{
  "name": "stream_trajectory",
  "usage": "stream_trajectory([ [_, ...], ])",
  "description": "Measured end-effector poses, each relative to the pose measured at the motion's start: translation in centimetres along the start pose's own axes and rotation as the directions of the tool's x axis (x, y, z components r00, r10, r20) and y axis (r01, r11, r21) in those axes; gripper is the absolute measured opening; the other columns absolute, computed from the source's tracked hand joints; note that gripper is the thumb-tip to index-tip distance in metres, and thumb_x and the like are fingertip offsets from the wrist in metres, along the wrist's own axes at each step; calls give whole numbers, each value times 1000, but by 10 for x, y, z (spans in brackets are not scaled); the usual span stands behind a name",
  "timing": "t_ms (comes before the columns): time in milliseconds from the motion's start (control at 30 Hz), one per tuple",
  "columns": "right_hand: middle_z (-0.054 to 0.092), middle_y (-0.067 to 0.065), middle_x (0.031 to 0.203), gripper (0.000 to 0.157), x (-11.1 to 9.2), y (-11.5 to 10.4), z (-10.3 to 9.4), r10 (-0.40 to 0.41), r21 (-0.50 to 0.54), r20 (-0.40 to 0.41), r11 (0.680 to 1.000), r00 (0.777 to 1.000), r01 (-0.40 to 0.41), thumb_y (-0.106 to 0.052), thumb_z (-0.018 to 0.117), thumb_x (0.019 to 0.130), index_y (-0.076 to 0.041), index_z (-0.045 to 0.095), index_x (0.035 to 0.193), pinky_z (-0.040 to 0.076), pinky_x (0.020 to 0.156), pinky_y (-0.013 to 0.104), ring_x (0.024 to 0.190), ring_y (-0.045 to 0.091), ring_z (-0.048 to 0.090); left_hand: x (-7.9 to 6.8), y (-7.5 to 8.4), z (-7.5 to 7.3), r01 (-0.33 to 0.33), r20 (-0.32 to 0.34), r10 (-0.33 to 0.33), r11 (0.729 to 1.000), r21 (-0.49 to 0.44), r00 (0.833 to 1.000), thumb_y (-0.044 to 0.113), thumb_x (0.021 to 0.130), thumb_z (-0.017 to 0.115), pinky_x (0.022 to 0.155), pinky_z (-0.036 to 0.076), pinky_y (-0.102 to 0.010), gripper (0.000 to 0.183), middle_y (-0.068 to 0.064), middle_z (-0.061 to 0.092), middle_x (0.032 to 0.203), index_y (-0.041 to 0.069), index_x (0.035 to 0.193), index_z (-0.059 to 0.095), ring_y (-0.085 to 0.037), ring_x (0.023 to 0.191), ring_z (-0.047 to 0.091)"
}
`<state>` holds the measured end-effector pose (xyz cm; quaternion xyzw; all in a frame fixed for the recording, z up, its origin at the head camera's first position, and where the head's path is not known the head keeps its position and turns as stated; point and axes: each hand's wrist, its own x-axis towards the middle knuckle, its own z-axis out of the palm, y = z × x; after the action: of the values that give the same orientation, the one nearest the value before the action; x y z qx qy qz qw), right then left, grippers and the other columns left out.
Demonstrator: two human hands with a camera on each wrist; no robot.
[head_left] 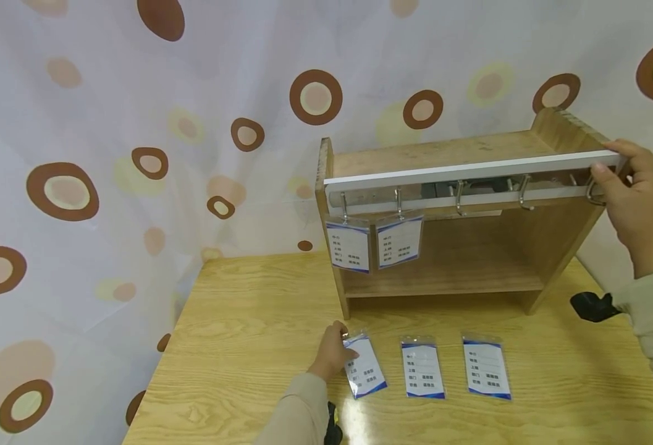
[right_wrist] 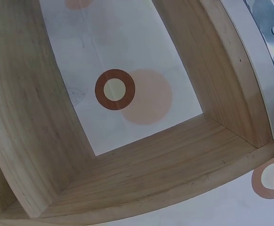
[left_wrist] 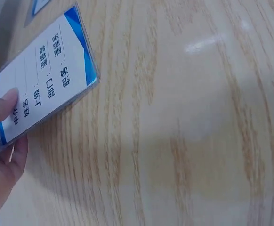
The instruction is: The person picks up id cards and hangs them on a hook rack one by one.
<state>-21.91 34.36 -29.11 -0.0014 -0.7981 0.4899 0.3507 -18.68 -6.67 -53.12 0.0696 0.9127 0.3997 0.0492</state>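
Observation:
My left hand (head_left: 332, 353) pinches the upper end of a clear-sleeved name badge (head_left: 366, 368) in front of the wooden shelf. In the left wrist view, the thumb lies over the printed face of this badge (left_wrist: 45, 70) and fingers are beneath it. My right hand (head_left: 642, 207) grips the right end of the metal hook rail (head_left: 471, 170), thumb in front. That rail runs across the front of the wooden shelf (head_left: 443, 151). Two badges hang from its left hooks, a left one (head_left: 348, 247) and another (head_left: 400, 242) beside it.
Two more badges lie on the wood-grain table (head_left: 237, 321): a middle one (head_left: 423, 369) and a right one (head_left: 487, 368). Several bare hooks, including one hook (head_left: 459, 196) near the middle, jut from the rail. A patterned curtain (head_left: 193, 93) hangs behind the table.

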Motion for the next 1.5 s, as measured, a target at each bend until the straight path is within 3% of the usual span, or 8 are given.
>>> stream_trajectory([
  [233, 30, -14, 122, 36, -1, -1, 1, 14, -23, 17, 1000, 1000, -13, -15, 44, 90, -21, 43, 126, 25, 91, 20, 105, 2, 33, -3, 5, -3, 8, -41, -19, 965, -260, 999, -11, 75, 56, 63, 44, -28, 25, -10, 50, 89, -3, 97, 49, -20, 78, 49],
  [400, 28, -14, 123, 36, -2, -1, 2, 15, -23, 35, 1000, 999, -14, -16, 44, 90, -21, 42, 126, 25, 91, 20, 106, 2, 31, -4, 8, -3, 14, -82, -45, 937, -349, 996, -11, 76, 54, 58, 45, -27, 24, -8, 55, 83, -1, 98, 51, -18, 70, 53],
  [600, 27, -15, 124, 37, -2, -1, 2, 32, -57, 46, 998, 998, -29, -18, 42, 91, -21, 39, 128, 21, 95, 22, 111, 4, 29, -3, 18, -9, 10, -85, -47, 920, -393, 995, -6, 78, 55, 61, 47, -26, 23, -8, 59, 85, 3, 99, 53, -16, 71, 56],
  [900, 29, -16, 121, 37, -1, -1, 0, 12, -56, 20, 998, 1000, -11, -16, 44, 90, -21, 42, 127, 23, 93, 20, 106, 1, 31, 3, 38, -14, -67, -84, 31, 877, -475, 996, -6, 78, 55, 59, 48, -25, 22, -11, 60, 88, 5, 97, 55, -15, 70, 57],
  [1500, 28, -15, 122, 37, -2, -3, -2, 4, -53, 22, 999, 1000, -3, -16, 43, 91, -21, 41, 127, 21, 94, 20, 109, 2, 29, 0, 92, -25, -112, -34, 109, 857, -504, 993, 0, 78, 59, 64, 46, -22, 22, -1, 57, 88, 9, 97, 58, -10, 74, 53],
])
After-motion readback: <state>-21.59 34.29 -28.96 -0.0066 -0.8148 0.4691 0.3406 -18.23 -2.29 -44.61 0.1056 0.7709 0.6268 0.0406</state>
